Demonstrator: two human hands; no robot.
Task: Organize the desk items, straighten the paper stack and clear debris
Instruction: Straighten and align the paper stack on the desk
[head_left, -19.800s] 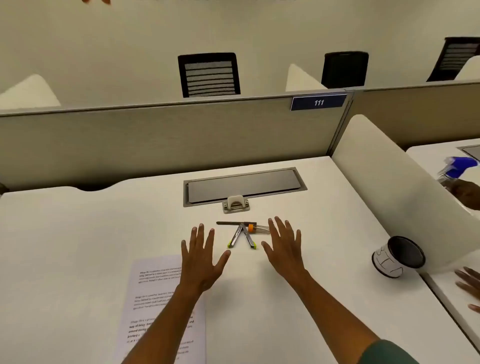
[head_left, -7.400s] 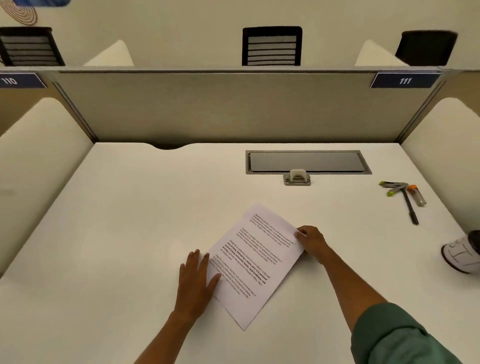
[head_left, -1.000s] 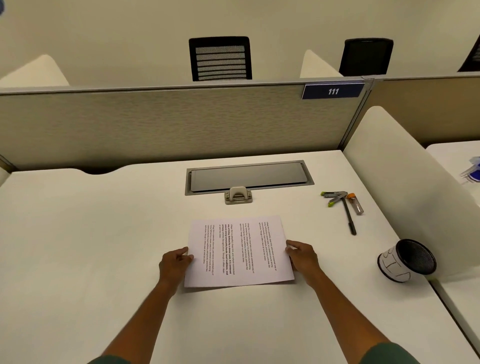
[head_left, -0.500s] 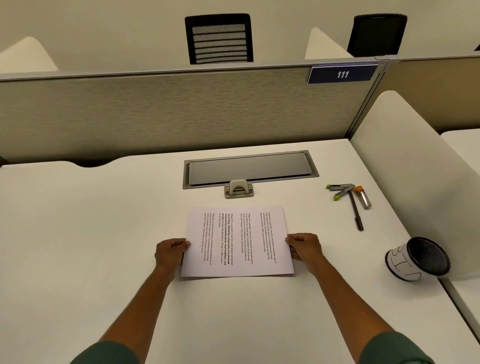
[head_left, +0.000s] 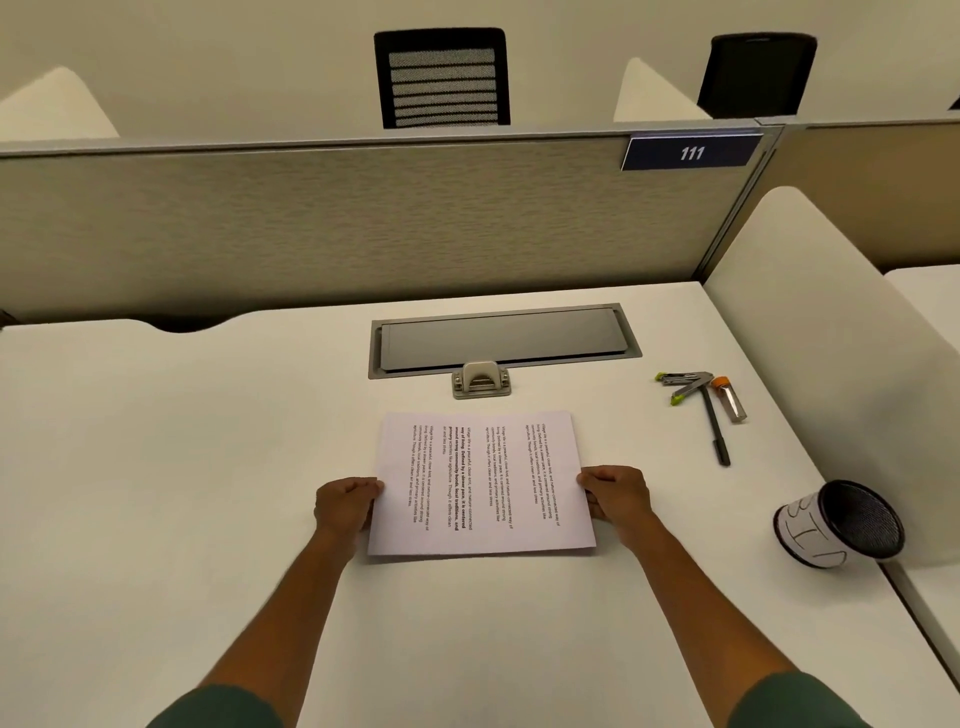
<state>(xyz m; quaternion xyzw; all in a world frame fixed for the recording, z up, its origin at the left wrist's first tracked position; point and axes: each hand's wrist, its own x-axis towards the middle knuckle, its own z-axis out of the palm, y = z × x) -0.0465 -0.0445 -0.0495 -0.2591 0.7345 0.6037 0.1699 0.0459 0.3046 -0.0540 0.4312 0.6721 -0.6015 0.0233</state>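
My left hand and my right hand had each a closed grip on one side edge of the paper stack, fingers curled. The stack lay flat on the white bench, in the middle, just before the grey hatch. To the right lay a stapler, a black pen and a small tube close together. Nearer the right edge lay a mesh cup on its side.

1. One printed paper stack.
2. One black pen.
3. One stapler.
4. One orange-capped tube.
5. One mesh cup on its side.
6. Two hands: left, right.
7. Two black chairs.
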